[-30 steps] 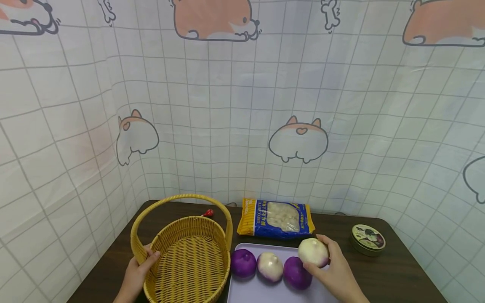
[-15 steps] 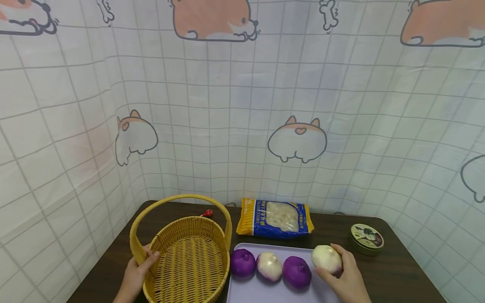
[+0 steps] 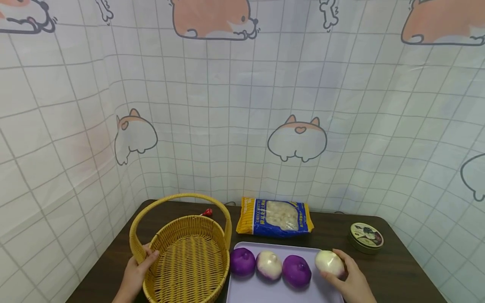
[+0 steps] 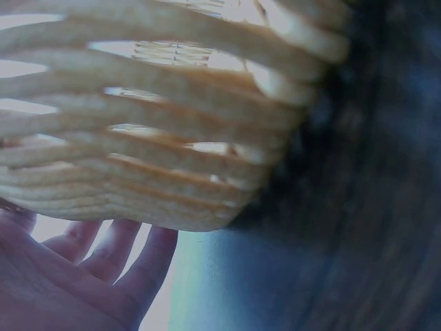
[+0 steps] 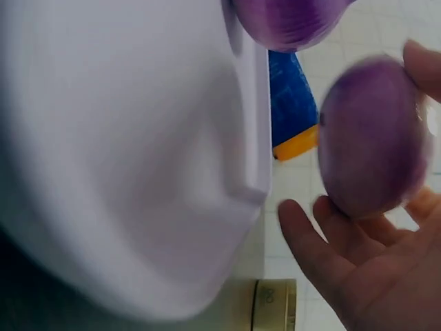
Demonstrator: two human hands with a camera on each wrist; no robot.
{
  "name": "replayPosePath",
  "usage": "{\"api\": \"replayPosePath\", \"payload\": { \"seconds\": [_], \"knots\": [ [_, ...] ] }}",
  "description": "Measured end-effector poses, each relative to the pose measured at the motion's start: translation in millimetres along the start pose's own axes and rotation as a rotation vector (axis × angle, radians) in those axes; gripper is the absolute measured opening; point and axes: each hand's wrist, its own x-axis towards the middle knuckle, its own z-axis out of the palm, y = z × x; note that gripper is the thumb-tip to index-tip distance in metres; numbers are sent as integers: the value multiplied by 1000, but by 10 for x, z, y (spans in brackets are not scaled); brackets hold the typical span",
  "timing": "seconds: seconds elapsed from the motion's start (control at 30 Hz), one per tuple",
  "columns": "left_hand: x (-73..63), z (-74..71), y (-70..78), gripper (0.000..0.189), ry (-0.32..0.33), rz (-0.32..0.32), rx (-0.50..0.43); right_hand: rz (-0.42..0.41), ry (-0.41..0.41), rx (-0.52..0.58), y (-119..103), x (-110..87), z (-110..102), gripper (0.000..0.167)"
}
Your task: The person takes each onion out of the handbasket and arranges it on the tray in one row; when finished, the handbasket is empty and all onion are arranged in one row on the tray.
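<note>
In the head view my left hand (image 3: 137, 269) grips the left rim of a yellow wicker basket (image 3: 189, 269) with a tall arched handle, thumb over the inside. The left wrist view shows the woven wall (image 4: 138, 158) close up with my fingers (image 4: 148, 265) beneath it. My right hand (image 3: 352, 275) holds a white-and-purple onion (image 3: 329, 263) between thumb and fingers at the right end of a lilac tray (image 3: 280, 293). The right wrist view shows this onion (image 5: 372, 138) above the tray surface. Along the tray's back lie a purple onion (image 3: 243, 262), a white onion (image 3: 269, 265) and another purple onion (image 3: 297, 271).
A blue-and-yellow pasta bag (image 3: 276, 217) lies behind the tray. A round tin (image 3: 366, 237) sits at the right on the dark wooden table (image 3: 398, 269). Behind the basket is a small red item (image 3: 207, 212). A grid-patterned curtain (image 3: 227, 126) encloses the table.
My right hand has carried the white-and-purple onion right and lower, from over the purple onion to the tray's right end. My left hand and the basket have stayed in place.
</note>
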Motion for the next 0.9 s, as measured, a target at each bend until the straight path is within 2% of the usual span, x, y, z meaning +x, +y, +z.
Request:
{"api": "replayPosePath", "payload": {
  "seconds": [0.13, 0.37, 0.67, 0.9],
  "knots": [
    [-14, 6, 20, 40, 0, -8, -7, -8, -52, -21, 58, 21, 19, 85],
    [-26, 17, 34, 39, 10, 1, -5, -14, -81, -43, 103, 19, 6, 87],
    [-29, 12, 40, 39, 13, -9, -4, -114, -59, -95, 214, 37, 19, 85],
    [-31, 14, 34, 38, 15, -5, 1, -76, -120, -59, 217, 54, 44, 88]
  ]
}}
